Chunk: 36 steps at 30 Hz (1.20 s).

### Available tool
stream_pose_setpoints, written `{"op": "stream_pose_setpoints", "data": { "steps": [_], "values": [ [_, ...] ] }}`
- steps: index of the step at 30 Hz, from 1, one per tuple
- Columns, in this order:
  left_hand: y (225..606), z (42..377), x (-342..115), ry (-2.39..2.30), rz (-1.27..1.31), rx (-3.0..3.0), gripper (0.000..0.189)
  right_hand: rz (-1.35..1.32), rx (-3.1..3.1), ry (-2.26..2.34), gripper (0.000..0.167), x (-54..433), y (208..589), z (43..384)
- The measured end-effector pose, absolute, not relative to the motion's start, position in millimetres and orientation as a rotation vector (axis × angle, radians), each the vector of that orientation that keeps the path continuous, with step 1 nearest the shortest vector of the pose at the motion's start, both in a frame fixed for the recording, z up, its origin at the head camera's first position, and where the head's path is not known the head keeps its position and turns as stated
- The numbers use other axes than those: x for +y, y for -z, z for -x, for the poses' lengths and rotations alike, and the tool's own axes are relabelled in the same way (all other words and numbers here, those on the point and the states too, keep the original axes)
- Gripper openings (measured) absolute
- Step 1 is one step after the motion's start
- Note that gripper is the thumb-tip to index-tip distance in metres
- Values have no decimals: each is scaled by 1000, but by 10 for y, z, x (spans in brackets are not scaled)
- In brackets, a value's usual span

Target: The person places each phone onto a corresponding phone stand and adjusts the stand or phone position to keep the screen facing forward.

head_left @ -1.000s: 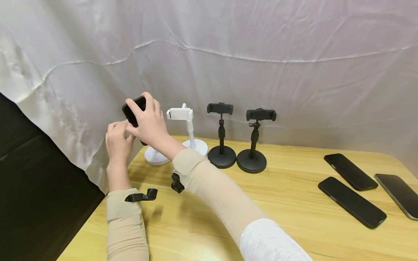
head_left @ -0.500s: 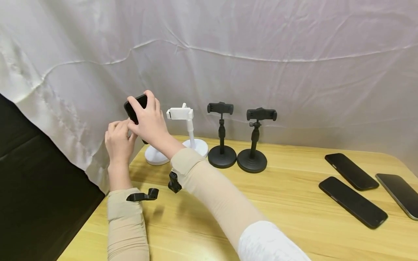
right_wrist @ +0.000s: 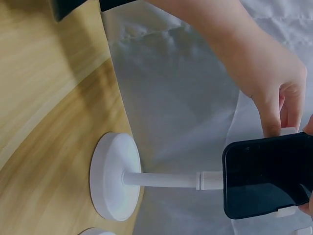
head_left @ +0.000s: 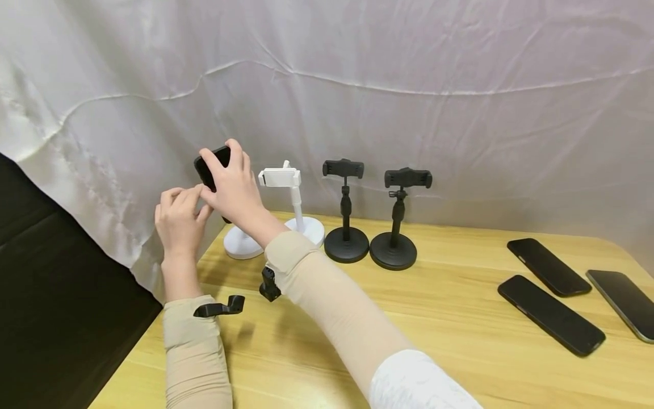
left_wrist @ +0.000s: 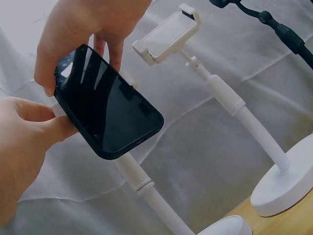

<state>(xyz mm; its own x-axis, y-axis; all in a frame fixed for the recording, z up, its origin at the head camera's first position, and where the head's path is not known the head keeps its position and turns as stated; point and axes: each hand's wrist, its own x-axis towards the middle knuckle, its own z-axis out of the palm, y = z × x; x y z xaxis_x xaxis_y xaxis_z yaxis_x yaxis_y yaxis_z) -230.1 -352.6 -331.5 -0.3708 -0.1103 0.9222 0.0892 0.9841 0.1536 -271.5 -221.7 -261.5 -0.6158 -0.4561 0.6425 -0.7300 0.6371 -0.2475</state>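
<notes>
A black phone (left_wrist: 110, 110) is held up at the left, in front of the white phone stand (right_wrist: 161, 179). My right hand (head_left: 234, 190) grips the phone's upper part, fingers and thumb on opposite edges. On the phone's left side, my left hand (head_left: 179, 220) pinches a white clamp end (right_wrist: 288, 131), seen in the right wrist view. The other white clamp end (right_wrist: 285, 212) shows at the opposite edge of the phone. The rest of the clamp is hidden behind the phone. The stand's round base (right_wrist: 117, 196) rests on the table.
To the right stand another white phone stand (head_left: 296, 204) and two black phone stands (head_left: 346, 210), (head_left: 397, 216) with bare clamps. Three phones (head_left: 552, 315), (head_left: 549, 267), (head_left: 625, 304) lie on the wooden table (head_left: 434, 341) at right. A pale curtain (head_left: 409, 113) hangs behind.
My left hand has shifted slightly left, away from the phone's edge. The phone and my right hand have risen a little since a second ago. The other stands and phones stay put.
</notes>
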Motion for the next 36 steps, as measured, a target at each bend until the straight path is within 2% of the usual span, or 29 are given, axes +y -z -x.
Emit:
{"op": "stream_pose_setpoints", "data": {
  "steps": [27,33,36],
  "values": [
    [3119,2174,-3488,201,37,-2069,32,-944,-2318,-795,57,-2185,2554,2770],
    [3095,2130,-3488,276,-72,-2128,48,-930,-2320,-840,59,-2167,2558,2777],
    [3098,2125,-3507,298,-72,-2149,46,-921,-2328,-845,59,-2149,2555,2780]
  ]
}}
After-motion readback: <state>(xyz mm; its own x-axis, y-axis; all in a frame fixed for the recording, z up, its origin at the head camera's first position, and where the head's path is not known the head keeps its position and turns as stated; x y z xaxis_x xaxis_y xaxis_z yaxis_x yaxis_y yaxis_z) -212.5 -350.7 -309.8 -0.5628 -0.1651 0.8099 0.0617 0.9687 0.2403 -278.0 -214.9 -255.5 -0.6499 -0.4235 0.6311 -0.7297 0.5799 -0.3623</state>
